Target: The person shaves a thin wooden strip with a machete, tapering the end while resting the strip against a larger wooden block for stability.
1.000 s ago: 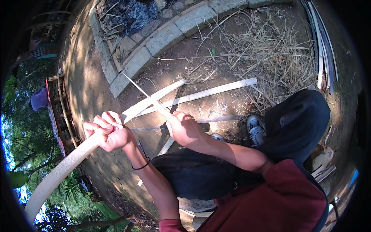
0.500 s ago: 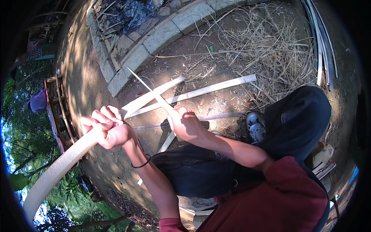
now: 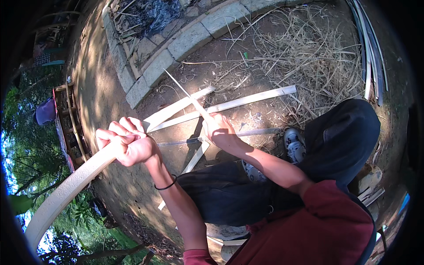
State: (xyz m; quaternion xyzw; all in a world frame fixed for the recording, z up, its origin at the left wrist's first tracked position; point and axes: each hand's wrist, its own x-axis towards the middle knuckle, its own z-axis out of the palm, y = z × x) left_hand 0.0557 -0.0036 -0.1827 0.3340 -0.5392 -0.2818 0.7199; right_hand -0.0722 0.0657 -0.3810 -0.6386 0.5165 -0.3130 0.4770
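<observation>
My left hand (image 3: pixel 132 143) is closed around a long, pale strip of split bamboo (image 3: pixel 70 190). The strip's long end bends away to the lower left, and its shorter end reaches past my fist toward the middle. In my right hand (image 3: pixel 221 131) is a slim, pointed knife (image 3: pixel 179 86), its tip aimed up and left. From this view the knife crosses the strip's far end; whether they touch, I cannot tell. My fingers hide most of the knife's handle. Beneath them, a second pale strip (image 3: pixel 251 99) lies on the ground.
Curly shavings (image 3: pixel 309 53) are heaped at the far right, with long strips (image 3: pixel 369 48) beyond them. A stone block border (image 3: pixel 190 43) curves around ash (image 3: pixel 154 15). My bent knee (image 3: pixel 349 132) and shoes (image 3: pixel 294 145) are close to my right hand. Plants and a bamboo rail (image 3: pixel 73 119) stand left.
My right hand and the knife have moved right, away from my left fist, toward the strip's far end. The left hand keeps its hold, and the whole view has shifted slightly.
</observation>
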